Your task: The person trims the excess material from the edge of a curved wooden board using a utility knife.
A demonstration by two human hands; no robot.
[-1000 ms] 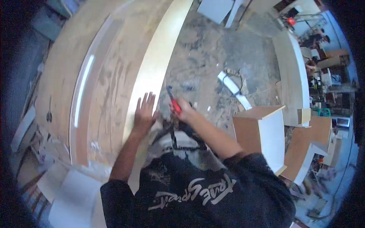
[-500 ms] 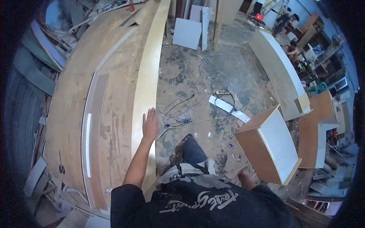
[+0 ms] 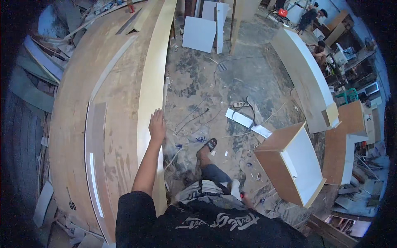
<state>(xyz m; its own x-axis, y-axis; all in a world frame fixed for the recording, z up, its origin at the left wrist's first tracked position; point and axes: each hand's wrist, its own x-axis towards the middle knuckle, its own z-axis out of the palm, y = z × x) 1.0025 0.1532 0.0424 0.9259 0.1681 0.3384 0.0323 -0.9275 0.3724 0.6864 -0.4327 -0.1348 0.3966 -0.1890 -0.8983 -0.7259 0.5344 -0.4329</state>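
My left hand (image 3: 156,127) lies flat on a long pale-yellow strip (image 3: 151,82) along the right edge of the big wooden worktable (image 3: 68,136). Its fingers are stretched forward and it grips nothing. Close against my body, partly covered by my dark shirt, is my right hand (image 3: 248,201). A small red thing (image 3: 242,195) shows beside it; whether the fingers hold it I cannot make out. Further left on the table lie a brown board strip (image 3: 98,136), a narrow white strip (image 3: 96,184) and a pair of scissors (image 3: 72,202).
To my right stands a wooden box with a white inside (image 3: 304,165). Behind it lies a long curved panel (image 3: 304,78). A power strip (image 3: 240,104), cords and a white strip (image 3: 242,118) are on the floor. White panels (image 3: 199,34) lean at the back. People (image 3: 308,20) work far right.
My view has shifted forward along the table, and one sandalled foot now shows stepping ahead. My left hand stays flat on the strip. My right hand has come in towards my body.
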